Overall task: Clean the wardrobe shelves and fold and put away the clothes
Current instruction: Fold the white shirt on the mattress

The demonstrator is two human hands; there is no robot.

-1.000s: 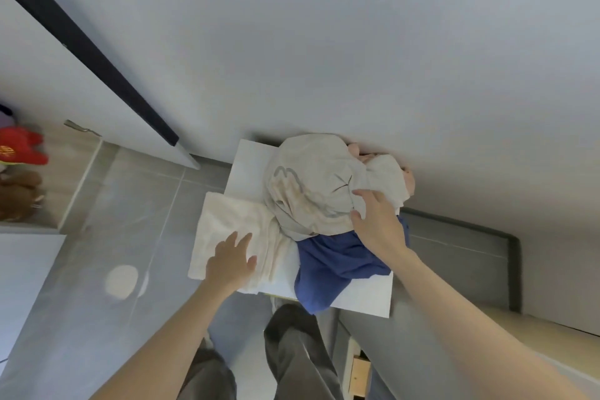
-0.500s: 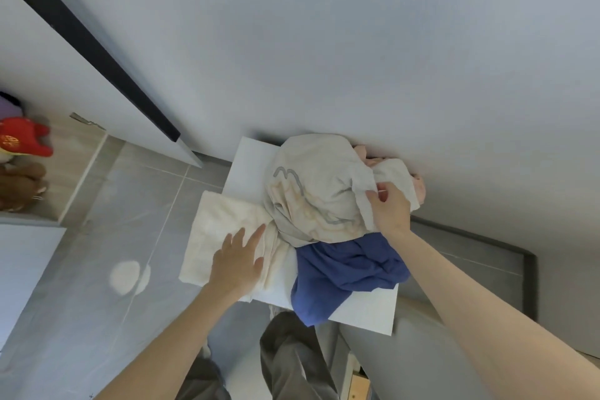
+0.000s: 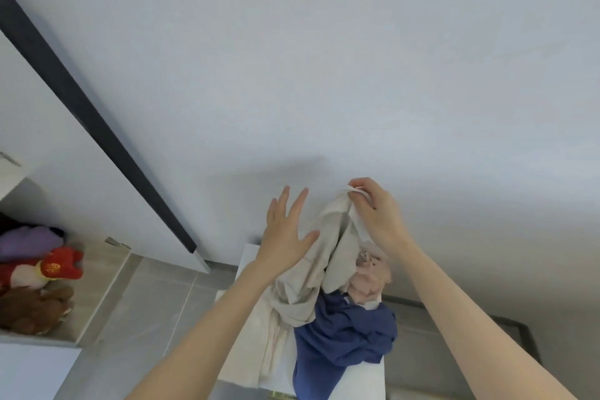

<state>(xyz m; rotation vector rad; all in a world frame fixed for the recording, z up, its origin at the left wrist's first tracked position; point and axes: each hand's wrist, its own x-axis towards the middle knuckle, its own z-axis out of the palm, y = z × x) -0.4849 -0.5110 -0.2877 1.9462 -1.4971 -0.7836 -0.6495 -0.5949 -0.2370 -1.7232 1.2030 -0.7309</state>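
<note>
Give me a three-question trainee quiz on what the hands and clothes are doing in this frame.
1. True or false: the right hand pinches the top of the beige garment and holds it up.
2. Multiple choice: the left hand is A) open, fingers spread; B) clenched in a fist; C) out of view.
3. Short answer: what colour is the crumpled garment lying on the blue garment, under the right wrist?
Key: 1 true; 2 A; 3 pink.

a plain pale wall [image 3: 324, 58] fills most of the view. grey floor tiles [image 3: 156, 302] lie below; at left, a low wooden shelf [image 3: 104, 279] holds plush toys [image 3: 48, 273].
</note>
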